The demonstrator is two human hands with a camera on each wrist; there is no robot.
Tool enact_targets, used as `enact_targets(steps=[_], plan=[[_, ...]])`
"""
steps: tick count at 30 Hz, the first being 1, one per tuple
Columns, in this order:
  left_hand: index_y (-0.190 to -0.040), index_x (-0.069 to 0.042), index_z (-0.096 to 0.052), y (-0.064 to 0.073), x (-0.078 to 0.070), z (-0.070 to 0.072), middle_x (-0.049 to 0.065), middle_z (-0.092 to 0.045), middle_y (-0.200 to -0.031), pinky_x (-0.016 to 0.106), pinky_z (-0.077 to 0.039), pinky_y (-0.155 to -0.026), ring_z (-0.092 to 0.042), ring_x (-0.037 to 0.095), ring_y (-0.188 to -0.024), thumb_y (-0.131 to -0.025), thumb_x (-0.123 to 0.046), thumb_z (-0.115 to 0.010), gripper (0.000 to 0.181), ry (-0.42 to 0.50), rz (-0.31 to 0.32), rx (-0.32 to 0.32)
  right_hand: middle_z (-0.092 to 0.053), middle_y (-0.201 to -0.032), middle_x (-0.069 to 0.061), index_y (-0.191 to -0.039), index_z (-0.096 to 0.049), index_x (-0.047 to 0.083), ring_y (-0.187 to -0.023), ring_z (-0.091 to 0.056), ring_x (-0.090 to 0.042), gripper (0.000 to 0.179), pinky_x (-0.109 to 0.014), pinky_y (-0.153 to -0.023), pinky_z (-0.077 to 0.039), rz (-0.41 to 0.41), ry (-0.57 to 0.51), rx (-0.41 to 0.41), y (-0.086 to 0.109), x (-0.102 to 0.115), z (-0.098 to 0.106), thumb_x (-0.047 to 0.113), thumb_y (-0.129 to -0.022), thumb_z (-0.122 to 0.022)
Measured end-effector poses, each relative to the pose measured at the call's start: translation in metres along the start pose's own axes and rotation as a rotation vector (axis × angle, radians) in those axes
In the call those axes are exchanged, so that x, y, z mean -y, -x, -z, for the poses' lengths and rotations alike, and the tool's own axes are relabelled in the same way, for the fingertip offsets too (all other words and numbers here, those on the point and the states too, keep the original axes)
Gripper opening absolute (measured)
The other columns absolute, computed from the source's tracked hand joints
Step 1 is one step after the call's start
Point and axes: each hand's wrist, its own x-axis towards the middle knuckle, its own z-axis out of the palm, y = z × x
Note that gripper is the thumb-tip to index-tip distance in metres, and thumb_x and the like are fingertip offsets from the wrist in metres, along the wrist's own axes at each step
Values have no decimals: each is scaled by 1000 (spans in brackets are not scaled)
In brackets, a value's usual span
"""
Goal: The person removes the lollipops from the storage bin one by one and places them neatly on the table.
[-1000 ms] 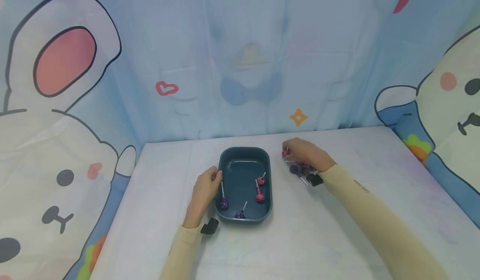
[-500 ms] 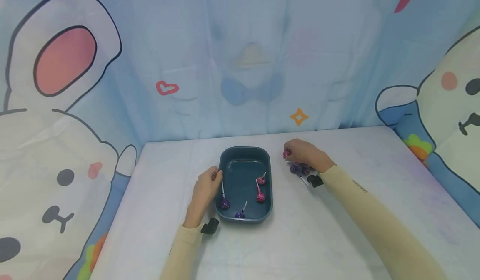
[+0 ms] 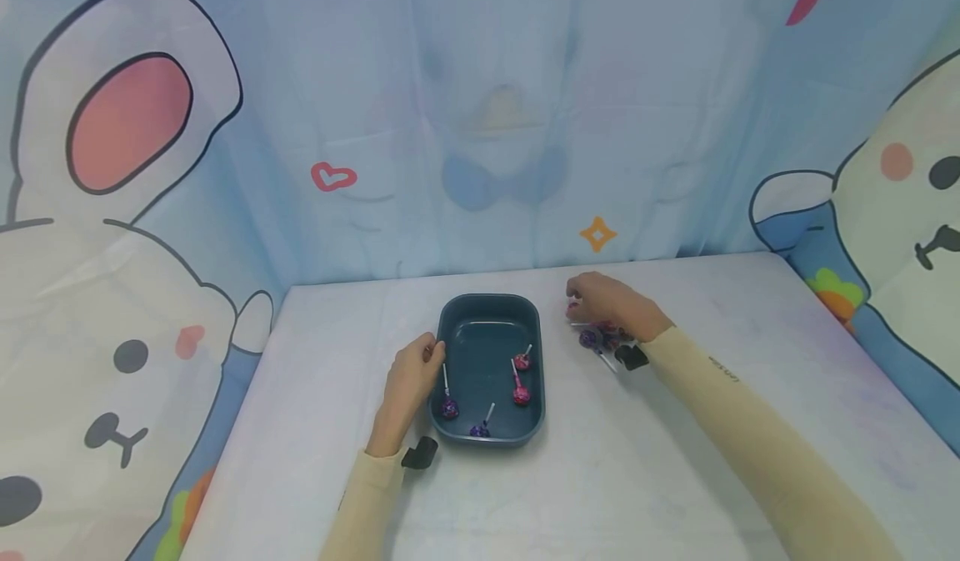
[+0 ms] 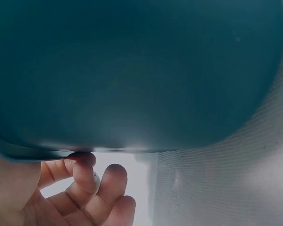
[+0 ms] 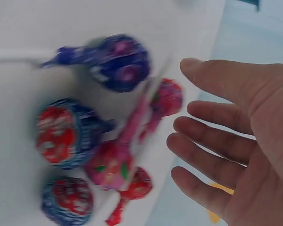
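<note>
My left hand (image 3: 408, 382) pinches the left rim of a dark teal tray (image 3: 487, 336); in the left wrist view its fingers (image 4: 82, 176) bend at the tray's edge. Inside the tray lie two purple lollipops, one (image 3: 449, 408) by the left wall, and two pink ones, one (image 3: 521, 395) toward the right. My right hand (image 3: 611, 303) hovers beside a small pile of lollipops, fingers apart and holding nothing. In the right wrist view a purple lollipop (image 5: 120, 63), a blue and red one (image 5: 56, 134) and a pink one (image 5: 108, 165) lie before it; a red lollipop (image 5: 167, 96) is nearest its fingertips.
The white tabletop (image 3: 637, 478) ends at a blue cartoon curtain (image 3: 495, 127) behind the tray. Black wrist cameras, one (image 3: 419, 453) on the left and one (image 3: 630, 357) on the right, stick out from the wrists close to the tray and pile.
My right hand's fingers have lifted and parted, and the pink lollipop at its fingertips shows less in the head view. The left hand and tray have stayed put.
</note>
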Motion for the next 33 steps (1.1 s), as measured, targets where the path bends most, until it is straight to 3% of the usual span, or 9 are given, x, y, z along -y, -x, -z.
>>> enact_targets(steps=[4,10,18,26,33], plan=[[-76,-15,-47,0,0,0,0,-45,-60,26,-30,-46,-40,13,-52,-94,-34,-47,26,0,10,2,-58,-118,-15,-121,-54,3,-99,-56,-24,47,-45,-89,-44,37,-24,-36,3,7,7,29,-83,-66],[-76,-16,-48,-1,1,-1,-1,-45,-59,26,-30,-46,-40,13,-52,-94,-33,-47,25,11,17,6,-58,-119,-15,-123,-53,4,-106,-55,-27,49,-45,-91,-43,74,22,-68,5,24,14,30,-83,-66],[-75,-15,-47,-1,0,0,0,-45,-60,26,-31,-46,-41,13,-52,-94,-33,-47,26,5,12,5,-58,-117,-11,-123,-53,6,-101,-56,-24,51,-44,-91,-44,104,26,-89,11,45,20,32,-82,-68],[-76,-15,-48,0,0,0,0,-45,-61,26,-31,-46,-41,13,-53,-94,-33,-47,25,6,12,7,-58,-119,-12,-122,-55,5,-109,-54,-26,49,-43,-93,-42,203,77,-134,19,66,26,30,-82,-68],[-76,-16,-48,0,1,0,0,-44,-61,26,-30,-46,-41,13,-53,-93,-33,-47,24,8,10,1,-61,-117,-10,-120,-57,6,-106,-57,-24,47,-40,-90,-45,259,125,-150,21,89,24,31,-81,-69]])
